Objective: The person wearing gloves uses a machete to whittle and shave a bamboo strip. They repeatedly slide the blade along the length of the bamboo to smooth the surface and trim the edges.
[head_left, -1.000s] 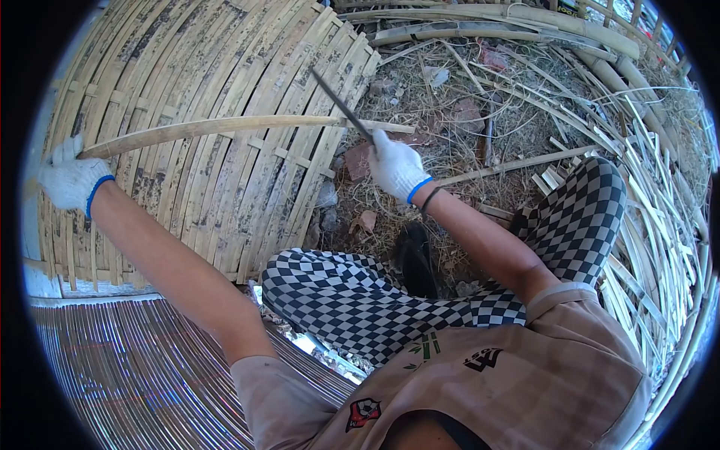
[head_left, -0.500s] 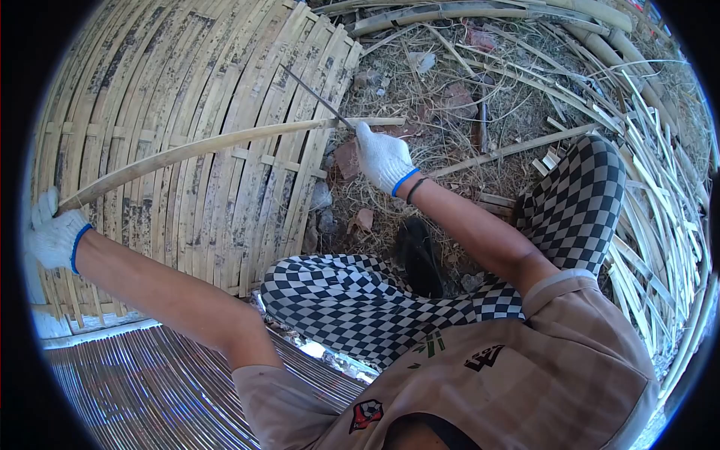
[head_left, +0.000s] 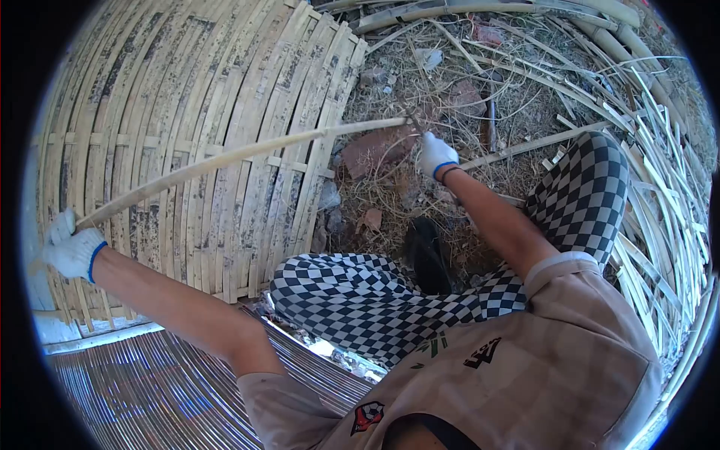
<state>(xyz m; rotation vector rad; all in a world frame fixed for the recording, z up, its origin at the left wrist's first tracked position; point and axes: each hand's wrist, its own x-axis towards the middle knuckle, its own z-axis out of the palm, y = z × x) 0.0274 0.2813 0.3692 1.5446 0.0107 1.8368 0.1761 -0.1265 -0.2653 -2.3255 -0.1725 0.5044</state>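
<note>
A long, pale bamboo strip [head_left: 225,159] bows across the view over a woven bamboo panel [head_left: 187,90]. My left hand [head_left: 73,249], in a white glove with a blue cuff, is closed round the strip's near end at the far left. My right hand [head_left: 436,155], gloved the same way, is closed on a thin, dark-bladed knife [head_left: 411,118]. The blade is smeared by motion and lies right at the strip's far end. My right fingers hide the handle.
Bare ground with dry shavings and a reddish brick [head_left: 375,152] lies beyond my knees. Many split bamboo strips [head_left: 660,217] are heaped on the right, with bamboo poles [head_left: 465,9] at the top. A ribbed sheet [head_left: 165,382] is at lower left.
My right hand has moved right with the knife, from partway along the strip to its far end. My left hand still holds the near end, slightly lower and further right in view.
</note>
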